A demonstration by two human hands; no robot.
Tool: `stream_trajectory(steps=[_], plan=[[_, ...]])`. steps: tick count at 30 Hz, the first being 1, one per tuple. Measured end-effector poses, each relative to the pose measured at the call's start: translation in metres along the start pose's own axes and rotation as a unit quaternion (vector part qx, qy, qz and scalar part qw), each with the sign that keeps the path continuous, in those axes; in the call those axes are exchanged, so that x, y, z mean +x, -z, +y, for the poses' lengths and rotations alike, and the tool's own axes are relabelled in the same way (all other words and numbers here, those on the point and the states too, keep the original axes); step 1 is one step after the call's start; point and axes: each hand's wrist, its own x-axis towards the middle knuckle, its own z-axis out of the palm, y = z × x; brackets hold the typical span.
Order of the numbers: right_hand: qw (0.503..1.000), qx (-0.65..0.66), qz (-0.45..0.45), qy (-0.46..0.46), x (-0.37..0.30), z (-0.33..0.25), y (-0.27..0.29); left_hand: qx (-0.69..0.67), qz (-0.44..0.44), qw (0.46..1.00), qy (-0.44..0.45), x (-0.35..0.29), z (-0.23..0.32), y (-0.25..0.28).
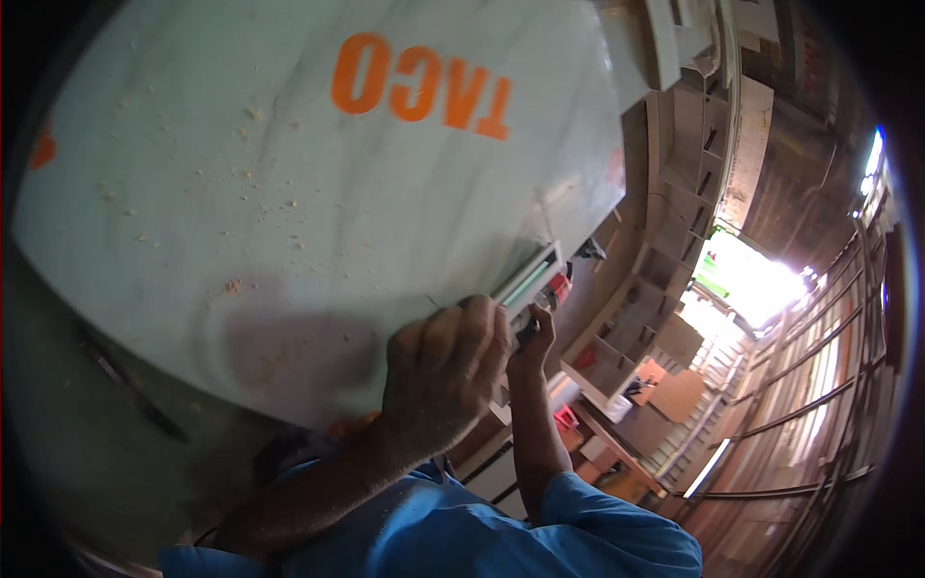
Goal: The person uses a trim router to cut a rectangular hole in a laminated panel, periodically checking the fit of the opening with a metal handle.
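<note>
A large pale board with a faint marbled pattern and orange lettering lies in front of me. At its right edge my left hand is closed, fingers curled round the near end of a narrow whitish strip with a greenish inner face. A thin sliver sticks up by its knuckles. Just to the right, my right hand is raised beside the board's edge, fingers bent round something dark, mostly hidden. Right above it shows a red and black object, possibly part of a tool; its kind is unclear.
Wood chips and dust are scattered over the board. Beyond its right edge stand pale open cabinet frames. Farther right are a red plastic item, brown panels, a slatted wall and a bright opening.
</note>
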Motion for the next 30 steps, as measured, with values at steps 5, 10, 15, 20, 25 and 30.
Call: stream_trajectory(steps=[5, 10, 15, 20, 25, 30], plan=[[0.992, 0.103, -0.074, -0.011, -0.031, -0.043, 0.029, -0.101, 0.078, 0.992, 0.018, 0.002, 0.008, 0.013], [0.967, 0.19, -0.164, 0.049, -0.055, -0.047, 0.064, -0.046, 0.21, 0.975, 0.053, -0.002, -0.034, 0.063], [0.964, 0.185, -0.155, 0.109, -0.081, -0.06, 0.072, 0.075, 0.321, 0.929, 0.169, -0.027, -0.108, 0.117], [0.948, 0.205, -0.16, 0.184, -0.15, -0.1, 0.085, 0.263, 0.294, 0.905, 0.158, -0.06, -0.126, 0.137], [0.931, 0.222, -0.163, 0.239, -0.193, -0.106, 0.092, 0.297, 0.269, 0.894, 0.199, -0.071, -0.119, 0.149], [0.925, 0.247, -0.123, 0.263, -0.248, -0.099, 0.063, 0.306, 0.337, 0.88, 0.136, -0.069, -0.087, 0.159]])
